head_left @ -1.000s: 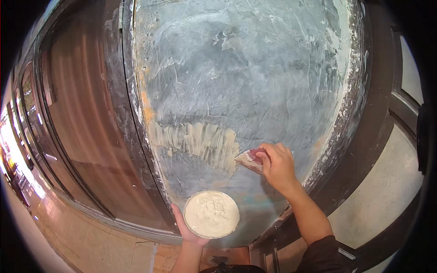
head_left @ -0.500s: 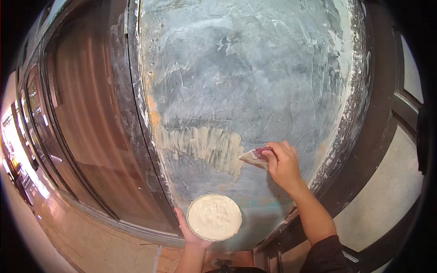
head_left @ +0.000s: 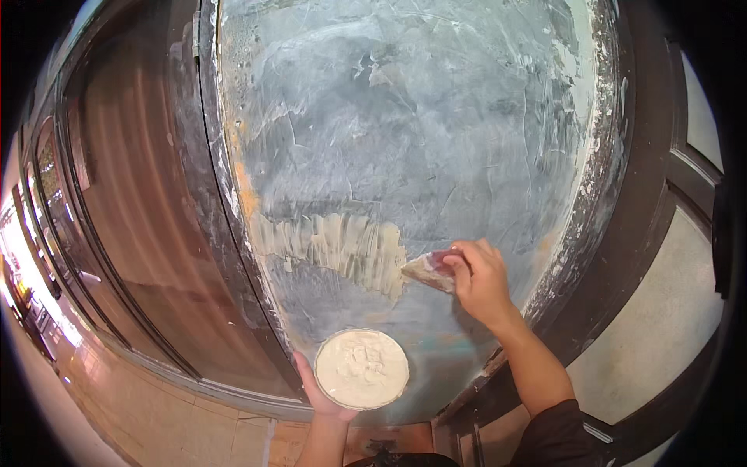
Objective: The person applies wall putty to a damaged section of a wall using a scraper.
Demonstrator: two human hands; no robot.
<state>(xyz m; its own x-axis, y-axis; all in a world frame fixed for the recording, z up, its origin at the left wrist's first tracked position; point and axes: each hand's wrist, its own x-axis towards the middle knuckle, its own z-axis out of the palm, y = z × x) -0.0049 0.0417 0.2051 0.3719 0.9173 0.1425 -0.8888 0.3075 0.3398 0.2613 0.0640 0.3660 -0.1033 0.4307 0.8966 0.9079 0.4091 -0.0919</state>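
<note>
My left hand supports a round tub of cream putty from its left side and below; most of its fingers are hidden under the tub. Between the thumb and fingers of my right hand is a putty scraper, its blade smeared with putty and its tip against the wall. Just left of that tip, a cream patch of putty with ridged vertical strokes spreads over the grey wall panel.
Left of the panel stands a brown door behind a dark frame. A dark wooden frame with pale panels flanks the right side. Tiled floor shows at lower left, with bright light beyond.
The whole view has shifted slightly, so the wall appears a little further left. The scraper stays at the patch's right edge, its blade turned slightly. Both hands keep their holds.
</note>
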